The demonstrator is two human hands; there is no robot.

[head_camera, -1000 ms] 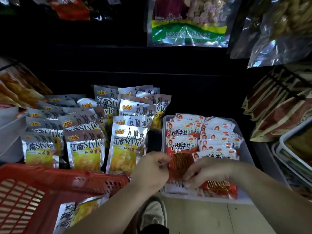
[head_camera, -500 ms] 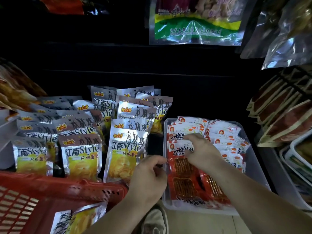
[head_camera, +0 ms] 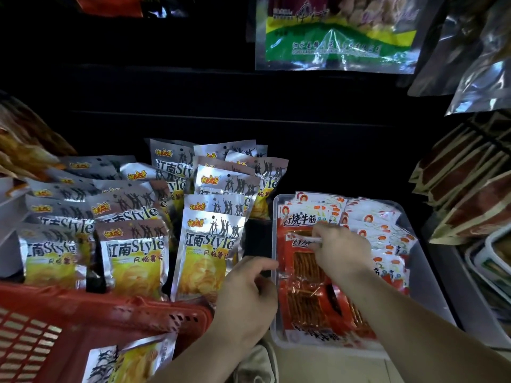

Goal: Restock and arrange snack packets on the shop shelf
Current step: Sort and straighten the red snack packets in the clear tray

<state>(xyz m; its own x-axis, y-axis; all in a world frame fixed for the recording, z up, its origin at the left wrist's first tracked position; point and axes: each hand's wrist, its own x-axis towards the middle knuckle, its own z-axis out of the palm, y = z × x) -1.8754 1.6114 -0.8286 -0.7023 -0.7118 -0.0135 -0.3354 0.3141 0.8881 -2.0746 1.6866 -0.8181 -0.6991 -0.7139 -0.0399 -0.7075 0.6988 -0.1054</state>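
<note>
One tray [head_camera: 434, 294]: clear, just right of the silver crisp packets [head_camera: 204, 244], packed in rows.
Red packet [head_camera: 307, 269]: front-left in the tray, long axis pointing away from the person.
Right hand [head_camera: 340, 250]: the nearer one; its grip pinches that packet's top edge.
Left hand [head_camera: 249, 294]: curled at the tray's left rim; whether its grip holds anything is unclear.

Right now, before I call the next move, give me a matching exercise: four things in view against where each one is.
Things:
1. red basket
2. silver potato-chip packets
3. right hand
4. green-and-yellow bag

Places:
a. top centre, above the shelf
b. bottom left, nearest the camera
c. pinching a red snack packet in the clear tray
d. standing in rows left of the tray

Pairs: 1-b, 2-d, 3-c, 4-a.
</note>
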